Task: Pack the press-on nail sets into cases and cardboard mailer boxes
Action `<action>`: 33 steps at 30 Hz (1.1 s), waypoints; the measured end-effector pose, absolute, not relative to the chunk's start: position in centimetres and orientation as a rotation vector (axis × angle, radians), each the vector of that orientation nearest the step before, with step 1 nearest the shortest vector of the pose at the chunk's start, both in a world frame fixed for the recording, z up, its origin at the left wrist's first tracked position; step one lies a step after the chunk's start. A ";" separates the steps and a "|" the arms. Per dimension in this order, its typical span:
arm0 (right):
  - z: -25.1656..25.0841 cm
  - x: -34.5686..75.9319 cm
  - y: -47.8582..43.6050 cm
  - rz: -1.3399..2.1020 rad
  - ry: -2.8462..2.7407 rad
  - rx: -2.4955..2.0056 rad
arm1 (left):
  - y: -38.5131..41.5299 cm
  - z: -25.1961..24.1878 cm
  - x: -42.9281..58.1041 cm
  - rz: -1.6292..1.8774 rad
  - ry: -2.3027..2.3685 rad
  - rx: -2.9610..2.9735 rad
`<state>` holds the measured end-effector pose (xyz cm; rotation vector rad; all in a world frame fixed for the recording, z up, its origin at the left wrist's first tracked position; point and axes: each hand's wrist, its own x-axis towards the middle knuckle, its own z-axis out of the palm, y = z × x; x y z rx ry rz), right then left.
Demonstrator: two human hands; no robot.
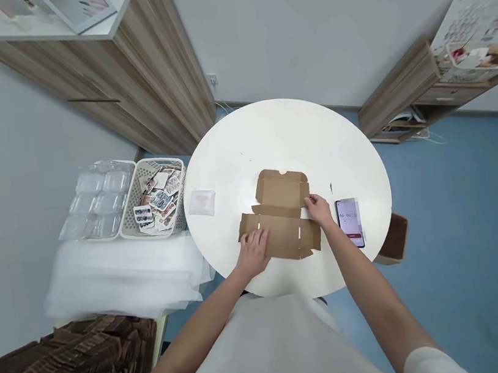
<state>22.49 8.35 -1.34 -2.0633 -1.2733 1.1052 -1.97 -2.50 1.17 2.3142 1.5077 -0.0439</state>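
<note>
Table: a round, white, smooth-topped table (278, 127), the landmark for every place below.
Cardboard: a flat brown cardboard box blank (280, 229) with slots and side flaps, spread open from the middle of the table toward its near edge, apparently so that both hands can reach it.
Left hand: the bare left hand (255, 253), above the table's near left part, lies loosely open, fingertips resting on the blank's left flap; it grasps nothing and seems to steady the panel.
Right hand: the bare right hand (319, 208), right of the table's middle, has its fingertips drawn together at the blank's right edge; whether they truly pinch it, I cannot tell.
Phone: a dark-edged phone with a lit lilac screen (349, 223), face up near the table's right edge, probably so the timer stays readable.
Packet: a pale, rectangular, see-through packet (202, 203) at the table's left edge, well clear of the cardboard.
Basket: a white perforated plastic basket (181, 207) just left of the table, its walls keeping a loose heap of small printed packs (162, 200) together.
Stack: folded dark-brown cardboard pieces (111, 360), beyond the table's near left side, packed tightly, presumably to save room.
</note>
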 end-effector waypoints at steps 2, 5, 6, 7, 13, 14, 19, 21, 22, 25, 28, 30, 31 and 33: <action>-1.8 22.7 8.6 1.105 -1.319 -2.066 | -2.4 1.3 -1.5 -0.078 1.512 2.327; -2.0 22.9 8.6 1.115 -1.380 -2.056 | -2.3 1.5 -0.7 -0.117 1.553 2.341; -2.0 22.9 8.6 1.121 -1.404 -2.046 | -2.3 1.6 -0.4 -0.128 1.577 2.338; -1.9 22.9 8.4 1.130 -1.430 -2.033 | -2.3 1.6 -0.1 -0.137 1.606 2.329; -1.1 23.2 7.3 1.206 -1.530 -1.900 | -1.8 1.8 1.0 -0.200 1.763 2.274; -0.9 23.3 7.1 1.217 -1.542 -1.879 | -1.6 1.9 1.1 -0.212 1.770 2.280; -0.2 22.9 5.7 1.239 -1.639 -1.850 | -0.8 2.2 0.8 -0.255 1.703 2.344; 0.1 22.5 4.9 1.232 -1.679 -1.879 | -0.6 2.2 0.5 -0.281 1.661 2.358; 0.2 22.3 4.5 1.220 -1.703 -1.893 | -0.6 2.2 0.4 -0.290 1.643 2.363; 1.0 21.4 2.7 0.985 -1.780 -1.958 | -0.7 2.1 -0.3 -0.269 1.599 2.380; 1.8 20.1 0.3 0.599 -1.974 -1.943 | -1.2 2.0 -1.0 -0.195 1.563 2.404; 2.0 19.0 -1.3 0.549 -2.266 -1.794 | -1.5 1.8 -1.5 -0.148 1.546 2.424; 1.9 18.4 -2.1 0.559 -2.423 -1.697 | -1.7 1.7 -1.7 -0.132 1.537 2.435; 1.5 17.2 -3.3 0.539 -2.588 -1.651 | -2.0 1.6 -2.0 -0.112 1.509 2.460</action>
